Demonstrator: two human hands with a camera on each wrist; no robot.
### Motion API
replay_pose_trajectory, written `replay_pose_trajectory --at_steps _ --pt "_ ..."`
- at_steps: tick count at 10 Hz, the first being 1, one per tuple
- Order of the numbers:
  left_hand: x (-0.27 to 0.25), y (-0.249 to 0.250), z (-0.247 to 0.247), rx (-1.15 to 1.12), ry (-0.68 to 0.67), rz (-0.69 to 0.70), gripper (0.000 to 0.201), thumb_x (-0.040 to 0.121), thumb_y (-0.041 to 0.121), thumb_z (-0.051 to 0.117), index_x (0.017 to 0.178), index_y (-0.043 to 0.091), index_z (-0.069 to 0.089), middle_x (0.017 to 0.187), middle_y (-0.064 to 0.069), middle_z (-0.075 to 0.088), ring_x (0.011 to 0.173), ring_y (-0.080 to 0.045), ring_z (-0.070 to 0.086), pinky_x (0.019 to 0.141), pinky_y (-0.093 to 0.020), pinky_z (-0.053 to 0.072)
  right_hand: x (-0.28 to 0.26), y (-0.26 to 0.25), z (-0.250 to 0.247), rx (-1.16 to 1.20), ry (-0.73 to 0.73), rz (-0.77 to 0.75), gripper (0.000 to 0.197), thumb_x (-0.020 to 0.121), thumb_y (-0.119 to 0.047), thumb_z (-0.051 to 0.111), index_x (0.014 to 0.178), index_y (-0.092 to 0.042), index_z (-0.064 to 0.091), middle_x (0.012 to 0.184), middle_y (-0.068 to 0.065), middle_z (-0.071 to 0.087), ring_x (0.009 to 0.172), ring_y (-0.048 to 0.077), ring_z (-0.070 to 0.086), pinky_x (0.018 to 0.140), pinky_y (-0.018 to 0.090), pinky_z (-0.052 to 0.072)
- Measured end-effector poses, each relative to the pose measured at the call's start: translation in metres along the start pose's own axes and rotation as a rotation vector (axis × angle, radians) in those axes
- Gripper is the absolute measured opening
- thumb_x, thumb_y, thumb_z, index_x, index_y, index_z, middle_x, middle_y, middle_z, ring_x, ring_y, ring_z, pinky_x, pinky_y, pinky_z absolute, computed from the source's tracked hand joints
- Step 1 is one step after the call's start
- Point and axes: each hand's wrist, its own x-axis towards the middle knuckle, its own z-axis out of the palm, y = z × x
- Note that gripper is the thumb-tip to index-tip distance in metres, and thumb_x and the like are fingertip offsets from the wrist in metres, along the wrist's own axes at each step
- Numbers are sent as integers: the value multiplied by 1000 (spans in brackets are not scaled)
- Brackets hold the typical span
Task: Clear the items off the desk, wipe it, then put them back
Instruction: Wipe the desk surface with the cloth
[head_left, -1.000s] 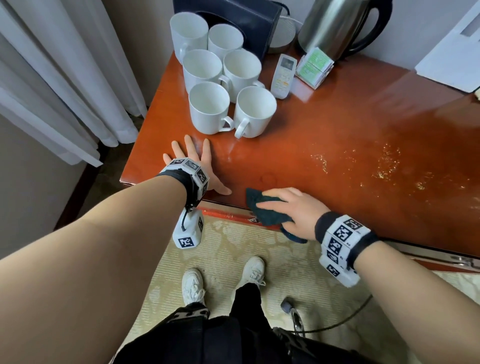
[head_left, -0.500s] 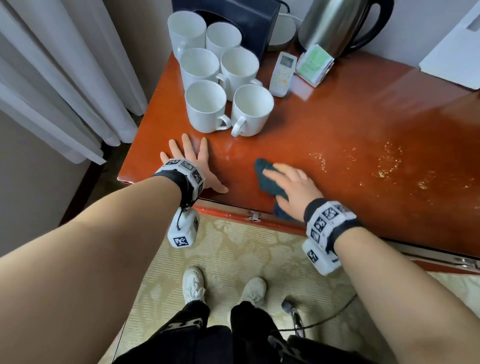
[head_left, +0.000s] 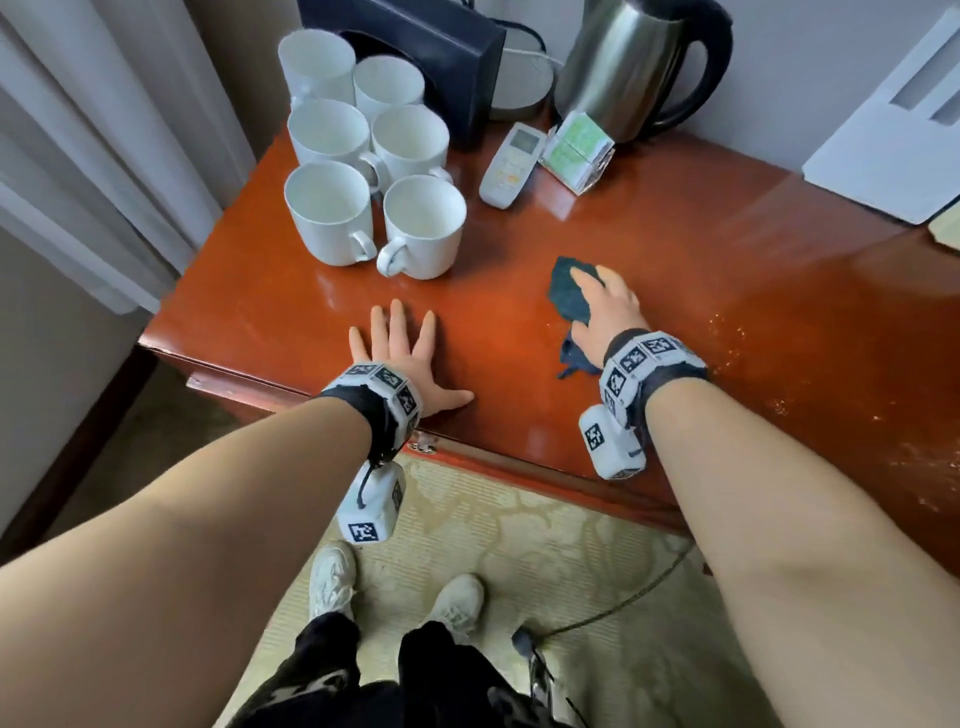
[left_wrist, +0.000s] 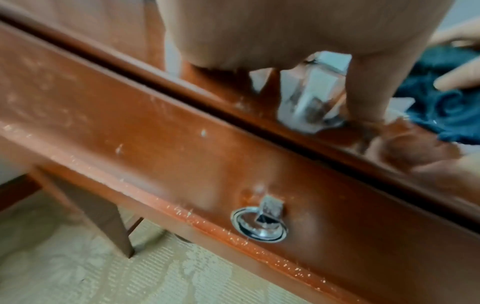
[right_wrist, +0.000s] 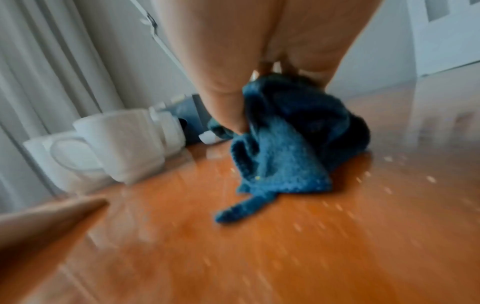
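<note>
Right hand (head_left: 605, 306) presses a blue cloth (head_left: 569, 299) flat-fingered on the table (head_left: 675, 249); left hand (head_left: 402, 353), at nine o'clock, rests spread.

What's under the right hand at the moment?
The right hand presses a dark blue cloth flat on the desk. Cloth edges stick out around it; the wood beneath the cloth is covered.

Your dark teal cloth (head_left: 569, 296) crosses the glossy red-brown counter (head_left: 675, 249) beside six white mugs (head_left: 374, 171).
</note>
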Motion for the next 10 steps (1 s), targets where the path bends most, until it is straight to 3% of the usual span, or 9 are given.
replay_pose_trajectory --at_steps 1,2,4,5,6,7,8,9,10 --pt "2 5 1 0 -22 -42 112 73 76 50 148 30 -19 154 -7 -29 142 -29 -26 115 -51 -13 0 10 19 -71 -44 -19 60 91 -14 47 146 -26 26 156 1 15 142 26 16 114 36 24" --pt "1 7 -1 -10 -39 -66 112 72 77 51 147 32 -19 154 -5 -30 142 -28 -27 115 -51 -13 -23 16 23 -117 -95 -206 59 87 -11 50 141 -27 34 150 1 25 135 27 26 110 38 30" --pt "-1 7 1 -29 -36 -66 111 72 76 51 148 32 -18 154 -5 -30 142 -27 -26 116 -50 -13 -89 31 16 -314 -510 -633 58 81 -5 51 135 -27 43 143 -3 33 129 22 29 106 36 31" --pt "-1 9 0 -30 -33 -69 111 72 76 51 147 33 -18 154 -5 -30 142 -26 -26 116 -50 -13 -90 34 0 -257 -591 -642 54 81 -3 50 130 -27 49 140 -4 37 128 20 32 102 35 36" --pt "-1 10 0 -23 -29 -76 111 72 76 51 147 33 -18 154 -4 -30 142 -26 -27 116 -50 -13 -59 31 -13 -43 -227 -538 54 78 -1 52 128 -22 52 140 3 38 130 24 33 109 38 31" --pt "1 10 1 -25 -36 -82 111 72 76 52 147 34 -19 153 -4 -31 142 -26 -27 116 -50 -13 -22 23 -7 9 -41 -265 58 83 0 46 136 -24 43 149 1 28 136 27 26 112 39 26" --pt "2 10 1 -23 -44 -81 111 72 76 52 147 33 -19 153 -4 -31 142 -27 -27 116 -51 -13 -11 17 15 -136 -72 -107 57 90 -10 43 141 -31 33 155 -5 18 141 24 18 110 44 25" --pt "2 9 1 -14 -45 -81 111 72 76 52 147 33 -19 153 -4 -31 142 -27 -27 116 -51 -13 -21 16 22 -157 -69 -165 50 94 -15 40 140 -32 33 153 -5 21 137 25 23 107 43 28" --pt "0 9 0 -3 -54 -75 111 73 76 51 147 33 -20 153 -4 -31 142 -27 -26 116 -51 -12 -54 26 23 -225 -145 -324 55 90 -7 41 138 -32 35 151 -6 24 135 23 26 102 38 34"
